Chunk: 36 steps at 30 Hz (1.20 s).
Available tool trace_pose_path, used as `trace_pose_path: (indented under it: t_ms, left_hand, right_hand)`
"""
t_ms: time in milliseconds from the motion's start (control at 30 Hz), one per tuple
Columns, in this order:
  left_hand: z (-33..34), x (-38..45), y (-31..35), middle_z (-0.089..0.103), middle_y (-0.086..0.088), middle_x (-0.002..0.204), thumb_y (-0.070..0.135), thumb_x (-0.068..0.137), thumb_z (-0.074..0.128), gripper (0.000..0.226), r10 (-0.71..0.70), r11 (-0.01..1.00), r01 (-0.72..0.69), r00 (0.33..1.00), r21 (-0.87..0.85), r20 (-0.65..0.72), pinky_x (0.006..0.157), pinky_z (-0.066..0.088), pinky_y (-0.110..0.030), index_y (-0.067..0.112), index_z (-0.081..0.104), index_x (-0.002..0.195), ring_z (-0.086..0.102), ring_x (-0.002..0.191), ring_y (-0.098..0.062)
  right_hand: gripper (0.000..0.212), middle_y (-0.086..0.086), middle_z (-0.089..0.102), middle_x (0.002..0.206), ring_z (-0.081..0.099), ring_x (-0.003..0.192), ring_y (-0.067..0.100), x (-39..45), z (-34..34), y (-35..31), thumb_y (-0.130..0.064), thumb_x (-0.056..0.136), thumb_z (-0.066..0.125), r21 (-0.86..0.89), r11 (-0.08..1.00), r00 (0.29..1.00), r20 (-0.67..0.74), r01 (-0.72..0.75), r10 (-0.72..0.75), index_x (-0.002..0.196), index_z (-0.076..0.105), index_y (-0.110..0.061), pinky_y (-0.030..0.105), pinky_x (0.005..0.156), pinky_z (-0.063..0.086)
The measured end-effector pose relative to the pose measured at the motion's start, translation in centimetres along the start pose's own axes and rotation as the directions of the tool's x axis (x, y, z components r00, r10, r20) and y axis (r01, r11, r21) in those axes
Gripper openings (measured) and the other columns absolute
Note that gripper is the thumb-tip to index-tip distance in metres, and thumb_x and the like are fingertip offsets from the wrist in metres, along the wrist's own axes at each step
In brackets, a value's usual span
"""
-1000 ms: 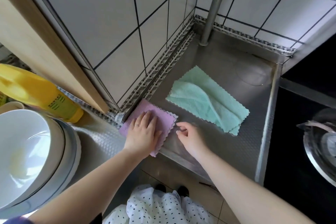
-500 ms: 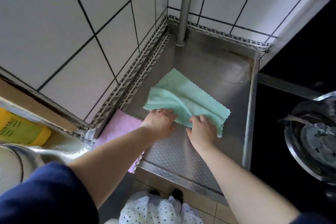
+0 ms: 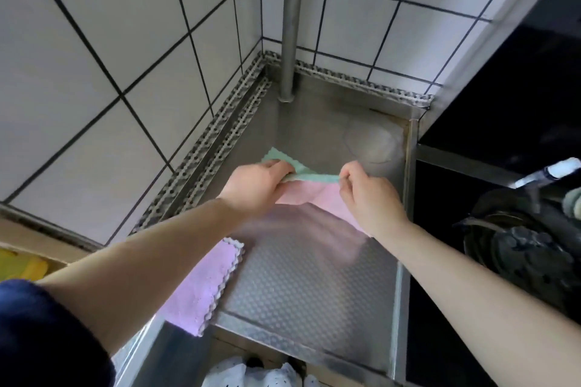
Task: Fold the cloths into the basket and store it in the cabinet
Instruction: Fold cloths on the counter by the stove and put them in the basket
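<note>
Two-sided cloth [image 3: 309,195], green above and pink below, held taut just over the steel counter [image 3: 308,276], its far edge pinched between curled fingers of left hand [image 3: 256,187] and right hand [image 3: 371,199]; probably light, limp, best gripped at corners.

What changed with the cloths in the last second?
The left hand came off the folded lilac cloth and both hands moved to the mint-green scalloped cloth. Each now has a grip on its near edge, the right hand too, and they are lifting it toward the far wall, showing its pink underside. The lilac cloth stayed on the steel counter.
</note>
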<state>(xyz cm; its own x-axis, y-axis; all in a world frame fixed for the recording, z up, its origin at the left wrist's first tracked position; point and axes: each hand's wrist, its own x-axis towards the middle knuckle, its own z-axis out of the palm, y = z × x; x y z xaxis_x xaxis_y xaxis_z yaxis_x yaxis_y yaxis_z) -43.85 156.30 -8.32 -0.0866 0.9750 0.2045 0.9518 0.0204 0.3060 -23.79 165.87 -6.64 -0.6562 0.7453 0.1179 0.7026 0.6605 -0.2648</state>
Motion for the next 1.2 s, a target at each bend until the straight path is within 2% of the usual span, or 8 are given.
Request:
trace_pose_path:
  t_ms: [167, 267, 367, 567, 700, 867, 1000, 1200]
  left_hand:
    - [-5.1, 4.2, -0.3, 0.066, -0.008, 0.096, 0.047, 0.080, 0.024, 0.056, 0.098, 0.994, -0.095, 0.993, 0.055, -0.059, 0.064, 0.052, -0.039, 0.012, 0.064, 0.101, 0.065, 0.084, -0.031]
    - [-7.5, 6.4, -0.5, 0.065, -0.009, 0.101, 0.030, 0.089, 0.039, 0.036, 0.136, 0.987, -0.131, 0.990, 0.093, -0.044, 0.069, 0.053, -0.043, 0.011, 0.063, 0.108, 0.064, 0.087, -0.031]
    - [-9.0, 8.5, -1.0, 0.066, -0.011, 0.102, 0.007, 0.089, 0.052, 0.027, 0.191, 0.975, -0.178, 0.978, 0.134, -0.088, 0.070, 0.054, -0.044, 0.011, 0.063, 0.113, 0.065, 0.087, -0.031]
    - [-13.8, 10.5, 0.1, 0.064, -0.015, 0.116, 0.005, 0.095, 0.044, 0.031, 0.128, 0.990, -0.099, 0.940, 0.105, -0.317, 0.084, 0.051, -0.042, 0.009, 0.058, 0.122, 0.062, 0.102, -0.032]
    - [-15.1, 9.2, 0.6, 0.064, -0.013, 0.116, 0.010, 0.095, 0.045, 0.030, 0.106, 0.994, -0.089, 0.922, 0.063, -0.373, 0.082, 0.050, -0.036, 0.011, 0.058, 0.122, 0.062, 0.101, -0.030]
    - [-12.6, 4.0, 1.1, 0.069, -0.010, 0.096, 0.031, 0.092, 0.042, 0.035, 0.120, 0.992, -0.123, 0.936, 0.011, -0.332, 0.068, 0.050, -0.032, 0.009, 0.064, 0.108, 0.066, 0.083, -0.030]
    - [-6.5, -1.5, 0.6, 0.070, -0.003, 0.097, 0.045, 0.089, 0.037, 0.042, 0.028, 0.998, -0.037, 0.988, -0.058, -0.150, 0.069, 0.054, -0.032, 0.018, 0.066, 0.102, 0.067, 0.085, -0.027]
    - [0.3, -9.3, 1.1, 0.071, 0.003, 0.094, 0.052, 0.083, 0.029, 0.051, -0.088, 0.981, 0.104, 0.991, -0.161, 0.103, 0.068, 0.049, -0.027, 0.021, 0.066, 0.101, 0.067, 0.086, -0.021]
  right_hand:
    - [0.034, 0.005, 0.064, 0.112, 0.059, 0.102, 0.030, 2.5, -4.8, 2.1, -0.033, 0.091, 0.057, -0.004, 0.986, 0.984, 0.067, 0.168, -0.167, 0.121, 0.055, -0.018, 0.035, 0.079, 0.044]
    - [0.019, 0.006, 0.060, 0.100, 0.063, 0.087, 0.033, 3.9, -7.1, 4.0, -0.020, 0.088, 0.063, -0.055, 0.970, 0.971, -0.001, 0.239, -0.239, 0.106, 0.067, -0.013, 0.034, 0.071, 0.047]
    - [0.015, 0.007, 0.061, 0.099, 0.063, 0.085, 0.032, 5.6, -9.4, 4.8, -0.014, 0.087, 0.062, -0.057, 0.987, 0.979, -0.128, 0.150, -0.156, 0.099, 0.070, -0.013, 0.036, 0.073, 0.051]
    - [0.020, 0.010, 0.059, 0.107, 0.058, 0.095, 0.031, 7.4, -14.7, 5.3, -0.013, 0.089, 0.054, 0.034, 0.998, 0.941, -0.334, -0.043, 0.052, 0.105, 0.067, -0.012, 0.032, 0.079, 0.044]
    - [0.022, 0.004, 0.063, 0.106, 0.057, 0.096, 0.023, 5.7, -16.6, 5.3, -0.011, 0.086, 0.053, 0.130, 0.987, 0.916, -0.375, -0.100, 0.142, 0.103, 0.066, -0.014, 0.024, 0.078, 0.037]
    - [0.018, -0.006, 0.064, 0.088, 0.057, 0.079, 0.012, 0.2, -13.7, 5.0, -0.012, 0.084, 0.056, 0.260, 0.954, 0.933, -0.282, -0.152, 0.226, 0.098, 0.064, -0.021, 0.026, 0.071, 0.042]
    - [0.015, -0.002, 0.065, 0.078, 0.051, 0.057, 0.004, -5.2, -8.1, 5.4, -0.012, 0.085, 0.055, 0.244, 0.932, 0.952, -0.085, -0.267, 0.294, 0.091, 0.060, -0.025, 0.027, 0.059, 0.037]
    - [0.019, 0.001, 0.069, 0.097, 0.063, 0.094, 0.022, -12.4, -2.2, 5.3, -0.019, 0.089, 0.051, 0.100, 0.931, 0.915, 0.244, -0.352, 0.320, 0.106, 0.060, -0.020, 0.028, 0.067, 0.039]
